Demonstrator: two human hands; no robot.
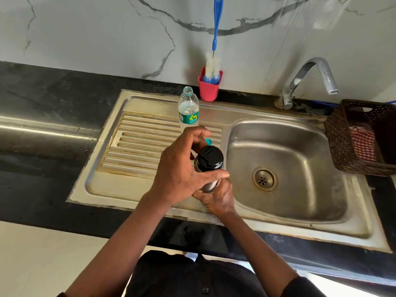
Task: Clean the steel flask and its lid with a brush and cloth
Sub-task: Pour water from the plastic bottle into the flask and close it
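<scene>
The steel flask point(209, 185) stands upright over the drainboard edge, capped by its black lid point(211, 157). My right hand point(216, 197) grips the flask's lower body from below. My left hand point(182, 168) curls round the lid, fingers behind it and thumb across the front just under it. A blue-handled bottle brush point(213, 67) with white bristles stands in a red cup point(209, 87) at the wall. A red checked cloth point(363, 144) lies in the brown basket point(340, 146) at the right.
An uncapped plastic water bottle point(188, 108) stands on the ribbed drainboard point(137, 144), its teal cap point(208, 142) just behind my left hand. The sink basin point(300, 202) with its drain lies to the right, the tap point(308, 80) behind it. Black countertop point(42, 99) surrounds the sink.
</scene>
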